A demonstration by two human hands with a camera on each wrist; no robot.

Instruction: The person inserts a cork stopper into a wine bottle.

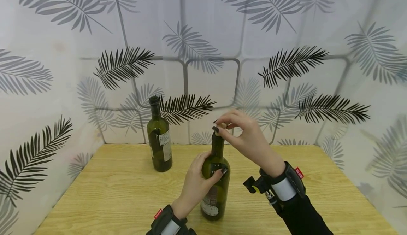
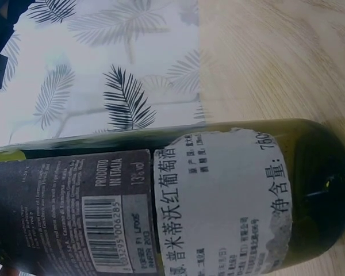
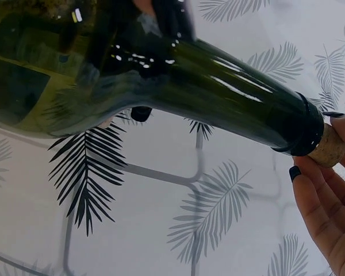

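A green glass wine bottle [image 1: 222, 189] stands upright on the wooden table near its front. My left hand [image 1: 195, 182] grips it round the shoulder, thumb across the front. At the mouth, my right hand [image 1: 240, 130] pinches a cork [image 3: 328, 146] between thumb and fingers. In the right wrist view the cork sits partly in the neck [image 3: 247, 103], with its outer part sticking out. The left wrist view shows the bottle's dark label and white label [image 2: 218, 201] close up; the left hand is almost wholly out of that view.
A second green wine bottle [image 1: 160, 143] stands farther back on the left of the table [image 1: 121, 192]. Behind the table rises a wall covering [image 1: 213, 83] printed with leaves. Both wrists wear black straps with cameras.
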